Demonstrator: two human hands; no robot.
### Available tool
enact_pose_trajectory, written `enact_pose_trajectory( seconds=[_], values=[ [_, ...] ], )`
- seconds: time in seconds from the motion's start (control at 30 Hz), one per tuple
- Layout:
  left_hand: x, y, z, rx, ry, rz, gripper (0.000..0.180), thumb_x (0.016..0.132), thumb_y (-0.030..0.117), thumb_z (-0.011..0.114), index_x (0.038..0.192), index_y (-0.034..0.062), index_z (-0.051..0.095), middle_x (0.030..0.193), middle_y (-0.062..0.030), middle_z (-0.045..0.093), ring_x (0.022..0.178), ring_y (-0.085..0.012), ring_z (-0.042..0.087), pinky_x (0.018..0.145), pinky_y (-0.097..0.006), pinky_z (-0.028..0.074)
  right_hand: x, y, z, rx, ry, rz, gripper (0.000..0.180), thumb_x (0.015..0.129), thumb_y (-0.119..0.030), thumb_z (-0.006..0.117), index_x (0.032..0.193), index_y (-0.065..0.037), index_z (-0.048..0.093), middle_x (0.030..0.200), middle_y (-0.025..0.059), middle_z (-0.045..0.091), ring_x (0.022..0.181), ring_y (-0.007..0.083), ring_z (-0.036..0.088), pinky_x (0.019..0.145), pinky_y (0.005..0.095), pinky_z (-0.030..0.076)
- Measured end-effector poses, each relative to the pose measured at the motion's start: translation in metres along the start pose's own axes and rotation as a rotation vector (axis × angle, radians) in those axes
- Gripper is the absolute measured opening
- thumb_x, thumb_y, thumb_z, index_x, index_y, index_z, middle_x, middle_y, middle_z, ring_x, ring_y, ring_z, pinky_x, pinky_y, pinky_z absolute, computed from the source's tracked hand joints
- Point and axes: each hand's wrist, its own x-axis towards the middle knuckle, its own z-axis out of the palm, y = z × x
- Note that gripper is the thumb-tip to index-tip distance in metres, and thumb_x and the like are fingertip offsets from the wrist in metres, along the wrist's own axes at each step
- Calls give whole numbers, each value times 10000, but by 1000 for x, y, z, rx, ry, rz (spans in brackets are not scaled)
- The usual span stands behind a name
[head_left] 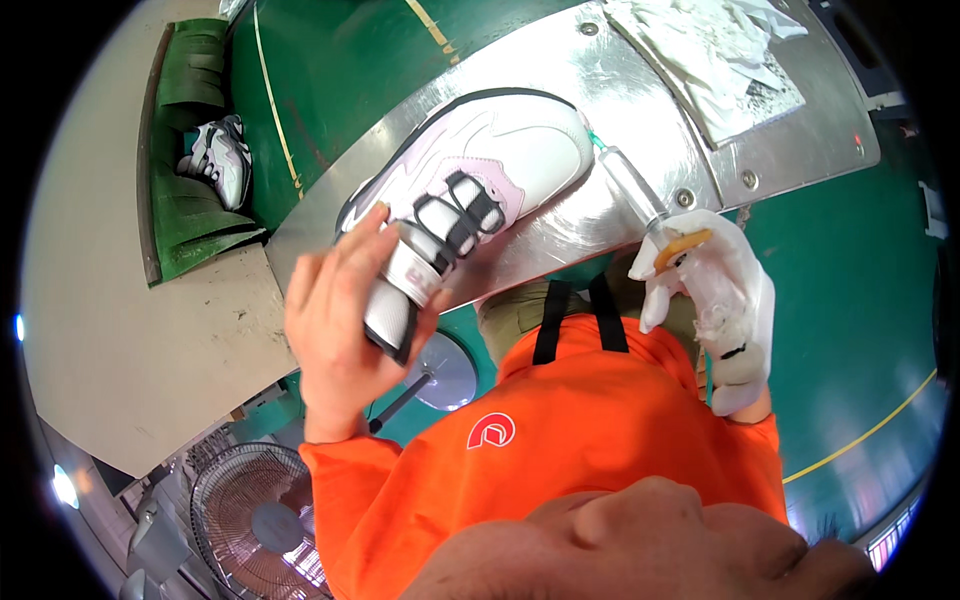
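Observation:
A white and pale pink sneaker [530, 140] with black laces lies tilted over the metal table, its toe pointing to the far right. My bare left hand [345, 315] grips it around the heel and collar, fingers on one side and thumb by the tongue. On my right hand [715, 300] is a white glove, stained and worn at the palm. Its fingers are closed round a clear syringe [632, 183] with an amber plunger end. The syringe's green tip [597, 141] reaches the sole edge at the sneaker's toe; whether it touches is hard to tell.
Crumpled white cloths [715, 60] lie on a board at the table's far right. The metal table [640, 110] has bolts in its top. A beige surface [140, 330] stands at left, by a green flap curtain [195, 240] with another sneaker [222, 160] in its opening. A fan [255, 500] stands lower left.

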Motion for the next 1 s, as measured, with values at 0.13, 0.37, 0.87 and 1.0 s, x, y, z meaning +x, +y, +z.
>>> enact_pose_trajectory(
  seconds=[0.13,0.37,0.87,1.0],
  values=[
    [21,-22,-10,-98,-115,-87,541,663,185,821,1143,13,643,1095,-132,690,797,-273,586,741,-343,472,9,12,-13,-78,-82,-61,865,359,-57,810,1194,-1,590,1305,181,457,1024,270,523,744,294,488],
    [54,-63,-11,-574,-299,-383,533,671,155,832,1137,-2,626,1082,-104,662,974,-204,629,859,-318,486,12,45,-34,-195,-207,-108,934,436,-129,864,1285,3,497,1238,131,512,831,166,546,835,306,498],
    [190,-90,22,-626,-1038,-4,889,805,712,593,1390,48,503,1377,-118,543,1261,-245,522,1029,-404,411,5,65,-43,-103,-244,-106,960,480,-119,824,1343,27,428,1148,109,568,847,148,559,788,273,475],
    [205,-67,86,-544,-1161,136,625,913,507,611,1322,38,561,1278,-114,602,1165,-219,560,980,-365,444,6,62,-46,-17,-233,-101,1011,492,-103,826,1384,31,368,1213,117,528,924,172,547,826,290,451]
  ],
)
